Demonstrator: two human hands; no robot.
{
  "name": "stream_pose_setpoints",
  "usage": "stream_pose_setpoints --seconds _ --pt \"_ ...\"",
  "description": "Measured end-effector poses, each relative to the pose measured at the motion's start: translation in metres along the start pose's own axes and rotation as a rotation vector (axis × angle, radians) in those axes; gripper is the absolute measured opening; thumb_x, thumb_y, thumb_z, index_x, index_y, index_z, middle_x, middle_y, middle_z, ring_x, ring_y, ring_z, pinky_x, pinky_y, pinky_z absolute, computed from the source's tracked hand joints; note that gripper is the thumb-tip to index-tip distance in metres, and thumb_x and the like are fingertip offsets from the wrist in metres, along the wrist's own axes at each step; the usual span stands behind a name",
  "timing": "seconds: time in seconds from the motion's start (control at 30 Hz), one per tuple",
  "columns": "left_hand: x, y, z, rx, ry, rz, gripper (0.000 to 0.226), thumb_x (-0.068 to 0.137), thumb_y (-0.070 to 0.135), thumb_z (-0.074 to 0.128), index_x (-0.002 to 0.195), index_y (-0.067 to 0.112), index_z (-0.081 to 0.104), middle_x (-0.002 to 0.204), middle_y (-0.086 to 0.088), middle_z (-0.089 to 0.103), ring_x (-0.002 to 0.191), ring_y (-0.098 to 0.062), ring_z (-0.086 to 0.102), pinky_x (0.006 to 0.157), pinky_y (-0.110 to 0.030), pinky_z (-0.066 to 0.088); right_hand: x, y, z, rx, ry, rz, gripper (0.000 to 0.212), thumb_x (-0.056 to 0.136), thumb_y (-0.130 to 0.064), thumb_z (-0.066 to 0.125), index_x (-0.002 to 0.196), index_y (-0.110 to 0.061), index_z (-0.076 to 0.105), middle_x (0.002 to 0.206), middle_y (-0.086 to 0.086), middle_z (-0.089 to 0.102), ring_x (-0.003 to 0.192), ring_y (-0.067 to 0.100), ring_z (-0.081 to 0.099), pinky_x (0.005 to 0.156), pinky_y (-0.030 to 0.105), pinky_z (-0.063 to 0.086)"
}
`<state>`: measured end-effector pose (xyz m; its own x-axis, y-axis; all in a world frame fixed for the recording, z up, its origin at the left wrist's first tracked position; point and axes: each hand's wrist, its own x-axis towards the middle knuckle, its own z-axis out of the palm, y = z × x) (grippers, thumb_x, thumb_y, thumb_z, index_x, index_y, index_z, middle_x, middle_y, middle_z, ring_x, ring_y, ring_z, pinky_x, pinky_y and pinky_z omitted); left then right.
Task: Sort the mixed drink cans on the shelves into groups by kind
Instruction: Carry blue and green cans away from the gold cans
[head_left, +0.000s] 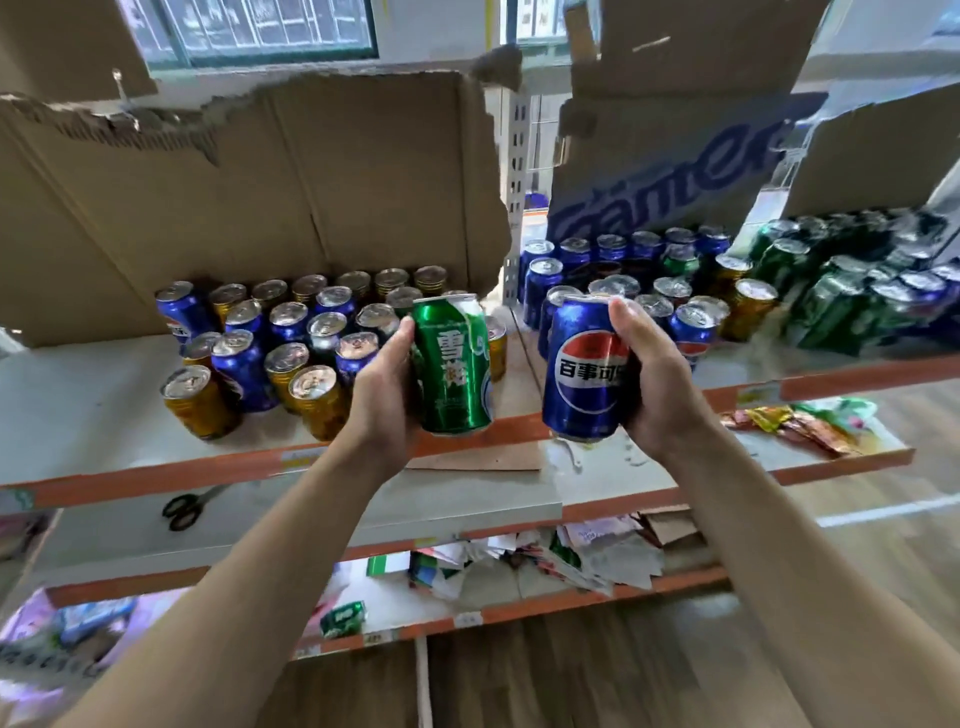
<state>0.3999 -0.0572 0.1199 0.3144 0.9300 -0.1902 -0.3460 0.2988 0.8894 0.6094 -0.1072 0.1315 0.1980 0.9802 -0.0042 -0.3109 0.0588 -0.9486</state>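
Note:
My left hand (382, 387) grips a green can (454, 366) and holds it upright in front of the shelf edge. My right hand (657, 371) grips a blue cola can (584, 369) beside it, also in the air. On the left shelf (78, 400) stand several mixed blue cans (241, 371) and gold cans (200, 400). The right shelf carries blue cans (543, 283), a few gold cans (750, 306) and a block of green cans (831, 306) at the far right.
Torn cardboard sheets (311, 192) stand behind both can groups. An upright steel post (516, 171) splits the two shelves. Scissors (184, 509) lie on the lower left shelf. Snack packets (800, 423) and paper litter (571, 561) fill the lower shelves.

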Motion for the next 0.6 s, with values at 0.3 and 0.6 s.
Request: stream_pose_setpoints --seconds 0.3,0.6 --pt "0.033 -0.036 0.053 0.019 0.029 0.086 0.055 0.105 0.042 0.023 0.108 0.011 0.068 0.094 -0.011 0.074 0.083 -0.025 0.070 0.069 -0.034 0.058 0.022 -0.018 -0.063 -0.020 -0.057 -0.006 0.045 0.085 -0.041 0.055 0.120 -0.012 0.059 0.104 0.010 0.071 0.094 0.025 0.068 0.078 0.035 0.055" --pt "0.100 -0.050 0.078 0.079 -0.073 0.104 0.058 0.087 0.056 0.042 0.119 0.014 0.064 0.100 -0.011 0.074 0.089 -0.026 0.071 0.071 -0.038 0.057 0.064 -0.026 -0.099 -0.090 -0.005 -0.074 0.034 0.090 -0.030 0.056 0.119 -0.014 0.060 0.113 0.013 0.069 0.103 0.030 0.066 0.085 0.037 0.055"
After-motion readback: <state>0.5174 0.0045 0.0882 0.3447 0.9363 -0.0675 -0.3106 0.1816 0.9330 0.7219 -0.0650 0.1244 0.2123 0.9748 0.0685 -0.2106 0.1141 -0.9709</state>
